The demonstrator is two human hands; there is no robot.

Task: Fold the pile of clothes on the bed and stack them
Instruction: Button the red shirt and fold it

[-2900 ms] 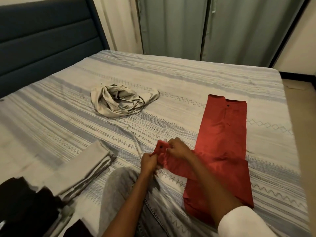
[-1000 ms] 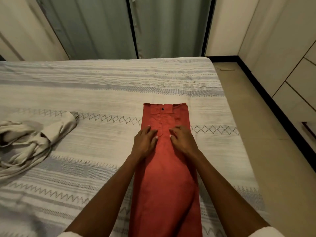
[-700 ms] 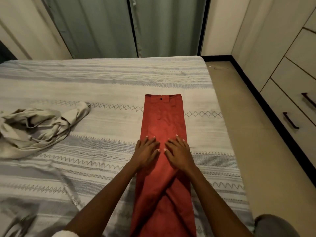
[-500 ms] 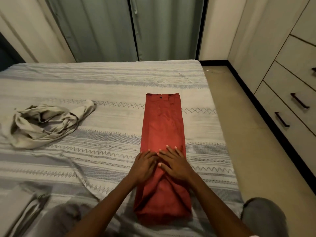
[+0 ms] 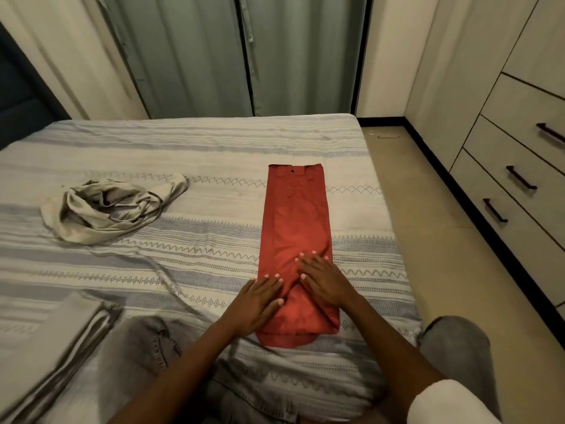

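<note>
red trousers (image 5: 295, 240) look light, soft woven cloth, will crease and hold a fold; best taken at the near hem corners. they lie lengthwise on the bed (image 5: 189, 246), waistband far. left hand (image 5: 255, 304) and right hand (image 5: 322, 281) both flat, fingers straight, pressing the near end, gripping nothing

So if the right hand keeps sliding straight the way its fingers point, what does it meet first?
Only more of the red trousers: the right hand lies flat on them, pointing toward the waistband. Beyond that comes bare bedspread, seemingly.
</note>
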